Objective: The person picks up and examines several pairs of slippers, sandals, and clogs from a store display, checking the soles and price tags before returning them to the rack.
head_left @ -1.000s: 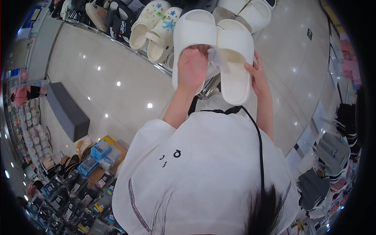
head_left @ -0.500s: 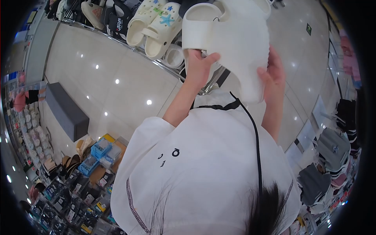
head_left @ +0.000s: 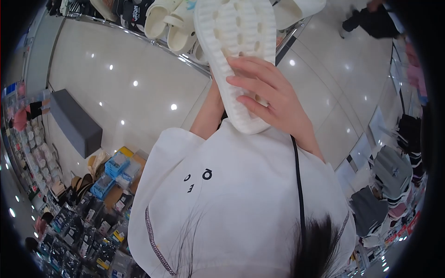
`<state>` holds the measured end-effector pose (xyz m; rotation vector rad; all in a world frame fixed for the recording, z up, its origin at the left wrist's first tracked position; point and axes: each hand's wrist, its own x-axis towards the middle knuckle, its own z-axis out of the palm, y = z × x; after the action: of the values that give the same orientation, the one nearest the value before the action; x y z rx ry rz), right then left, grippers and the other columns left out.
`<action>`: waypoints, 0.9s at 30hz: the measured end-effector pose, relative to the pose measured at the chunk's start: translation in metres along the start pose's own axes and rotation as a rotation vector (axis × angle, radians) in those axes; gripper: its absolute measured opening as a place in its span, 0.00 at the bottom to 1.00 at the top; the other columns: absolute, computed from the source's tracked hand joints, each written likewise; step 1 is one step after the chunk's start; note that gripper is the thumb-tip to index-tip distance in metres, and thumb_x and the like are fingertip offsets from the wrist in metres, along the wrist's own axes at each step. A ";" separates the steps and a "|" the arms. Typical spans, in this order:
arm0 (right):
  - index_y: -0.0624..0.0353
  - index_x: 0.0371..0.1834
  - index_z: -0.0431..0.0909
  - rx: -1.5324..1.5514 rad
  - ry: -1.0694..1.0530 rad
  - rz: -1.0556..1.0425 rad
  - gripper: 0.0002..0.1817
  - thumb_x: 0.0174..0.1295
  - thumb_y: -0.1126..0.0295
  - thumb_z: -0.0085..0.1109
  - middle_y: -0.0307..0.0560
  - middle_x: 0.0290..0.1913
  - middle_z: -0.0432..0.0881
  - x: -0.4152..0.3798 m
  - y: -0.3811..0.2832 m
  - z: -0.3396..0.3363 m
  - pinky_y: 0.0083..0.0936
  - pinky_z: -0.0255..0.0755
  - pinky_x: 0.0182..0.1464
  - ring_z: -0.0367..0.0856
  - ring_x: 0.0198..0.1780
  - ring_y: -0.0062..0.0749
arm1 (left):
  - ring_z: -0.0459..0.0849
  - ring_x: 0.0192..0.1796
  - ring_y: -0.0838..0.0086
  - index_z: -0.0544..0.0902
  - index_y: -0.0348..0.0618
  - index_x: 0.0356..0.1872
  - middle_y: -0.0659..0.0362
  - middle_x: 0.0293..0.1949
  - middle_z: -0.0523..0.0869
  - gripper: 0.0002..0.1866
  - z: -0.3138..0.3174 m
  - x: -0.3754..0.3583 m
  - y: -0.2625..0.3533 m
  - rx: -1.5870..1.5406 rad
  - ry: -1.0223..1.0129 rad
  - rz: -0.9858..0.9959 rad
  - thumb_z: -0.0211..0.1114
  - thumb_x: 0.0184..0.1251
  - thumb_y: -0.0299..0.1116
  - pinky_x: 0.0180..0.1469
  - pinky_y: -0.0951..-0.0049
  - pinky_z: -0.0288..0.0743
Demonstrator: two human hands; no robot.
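A white slipper [head_left: 241, 37] is held up in front of me with its ridged sole, dotted with oval holes, facing me. My right hand [head_left: 273, 92] lies across the lower part of the sole, fingers apart and touching it. Behind the slipper is my left hand, its fingers hidden; only the forearm [head_left: 207, 113] shows, leading up to the slipper, which it appears to hold from the far side. To the upper right, another white piece of footwear [head_left: 301, 8] is partly in view.
Cream clogs [head_left: 178, 34] sit on a metal-edged display rack [head_left: 139, 39] ahead. A grey bench [head_left: 76, 123] stands on the left. Packaged goods [head_left: 83, 227] lie lower left, and hanging clothes [head_left: 394, 171] are on the right. A person in dark clothing [head_left: 375, 23] is at upper right.
The slipper has been turned so its sole faces me. My right hand has moved from its edge onto the sole, and my left hand has gone out of sight behind it.
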<state>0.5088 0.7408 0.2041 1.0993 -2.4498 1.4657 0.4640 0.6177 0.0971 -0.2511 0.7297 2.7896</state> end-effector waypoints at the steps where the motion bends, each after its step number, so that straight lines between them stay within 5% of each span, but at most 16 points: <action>1: 0.57 0.43 0.75 0.018 0.015 -0.039 0.19 0.43 0.79 0.60 0.45 0.54 0.71 -0.001 0.003 0.003 0.31 0.66 0.52 0.68 0.55 0.42 | 0.72 0.55 0.68 0.62 0.40 0.58 0.56 0.55 0.71 0.26 -0.001 0.018 -0.010 -0.002 0.008 -0.004 0.41 0.66 0.47 0.58 0.65 0.64; 5: 0.55 0.40 0.75 -0.059 0.095 -0.146 0.22 0.37 0.73 0.68 0.46 0.54 0.69 -0.004 0.012 0.006 0.32 0.64 0.53 0.66 0.55 0.43 | 0.72 0.55 0.68 0.62 0.40 0.58 0.56 0.55 0.71 0.26 -0.011 0.046 -0.016 -0.004 0.030 0.020 0.41 0.66 0.47 0.58 0.65 0.64; 6: 0.55 0.40 0.75 -0.042 0.085 -0.162 0.22 0.37 0.73 0.68 0.46 0.54 0.69 -0.005 0.012 0.007 0.32 0.64 0.53 0.66 0.55 0.43 | 0.72 0.55 0.68 0.62 0.40 0.58 0.56 0.55 0.71 0.26 -0.009 0.000 -0.002 -0.002 0.037 0.033 0.41 0.66 0.47 0.58 0.65 0.64; 8: 0.54 0.47 0.70 -0.128 0.278 0.100 0.32 0.33 0.67 0.73 0.49 0.56 0.62 -0.008 0.009 0.008 0.33 0.60 0.55 0.62 0.57 0.42 | 0.72 0.55 0.68 0.62 0.41 0.58 0.56 0.55 0.71 0.26 -0.017 0.037 -0.011 0.006 0.052 0.061 0.42 0.66 0.47 0.58 0.64 0.64; 12: 0.56 0.57 0.59 -0.066 0.347 0.149 0.44 0.34 0.66 0.74 0.51 0.58 0.57 -0.004 0.019 0.012 0.35 0.57 0.57 0.57 0.60 0.41 | 0.72 0.55 0.68 0.62 0.41 0.59 0.56 0.55 0.71 0.25 -0.017 -0.006 -0.003 0.021 0.077 0.114 0.42 0.66 0.47 0.58 0.64 0.64; 14: 0.58 0.61 0.49 0.294 0.311 0.405 0.46 0.40 0.70 0.71 0.51 0.58 0.56 -0.011 0.032 0.019 0.34 0.59 0.58 0.59 0.59 0.38 | 0.72 0.55 0.68 0.62 0.41 0.59 0.56 0.55 0.71 0.25 -0.017 -0.011 -0.005 0.025 0.082 0.128 0.42 0.66 0.47 0.58 0.64 0.64; 17: 0.59 0.62 0.49 0.529 0.409 0.508 0.37 0.50 0.76 0.60 0.52 0.60 0.59 -0.009 0.037 0.018 0.29 0.60 0.58 0.63 0.58 0.36 | 0.72 0.55 0.68 0.62 0.41 0.59 0.56 0.55 0.71 0.25 -0.018 -0.014 -0.001 0.020 0.081 0.153 0.42 0.66 0.46 0.58 0.64 0.64; 20: 0.57 0.62 0.49 0.704 0.429 0.604 0.33 0.55 0.74 0.55 0.51 0.58 0.61 -0.014 0.058 0.002 0.27 0.61 0.57 0.64 0.58 0.34 | 0.73 0.54 0.64 0.63 0.39 0.58 0.52 0.53 0.72 0.27 -0.010 -0.015 0.006 -0.298 0.010 0.019 0.44 0.64 0.48 0.55 0.64 0.67; 22: 0.56 0.63 0.48 0.885 0.516 0.717 0.29 0.60 0.70 0.48 0.51 0.59 0.64 -0.020 0.072 -0.007 0.25 0.60 0.58 0.64 0.59 0.30 | 0.68 0.57 0.68 0.61 0.40 0.60 0.54 0.55 0.69 0.28 -0.006 -0.016 0.003 0.017 0.094 0.212 0.47 0.63 0.47 0.57 0.67 0.63; 23: 0.58 0.63 0.53 0.622 0.404 0.869 0.26 0.62 0.66 0.45 0.50 0.57 0.67 -0.063 0.124 -0.011 0.24 0.64 0.56 0.68 0.56 0.29 | 0.56 0.63 0.70 0.51 0.41 0.63 0.58 0.60 0.61 0.34 0.003 -0.018 0.008 0.031 0.036 0.220 0.55 0.59 0.39 0.64 0.67 0.49; 27: 0.58 0.61 0.57 0.716 0.327 0.668 0.25 0.63 0.63 0.45 0.48 0.56 0.69 -0.090 0.150 -0.007 0.24 0.65 0.55 0.68 0.56 0.27 | 0.53 0.64 0.67 0.39 0.39 0.65 0.55 0.61 0.56 0.47 0.015 -0.020 0.006 0.587 -0.042 0.277 0.64 0.50 0.30 0.64 0.68 0.49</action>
<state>0.4811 0.8371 0.0610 -0.0138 -2.1724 2.5785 0.4801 0.6161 0.1178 0.0243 1.6229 2.6513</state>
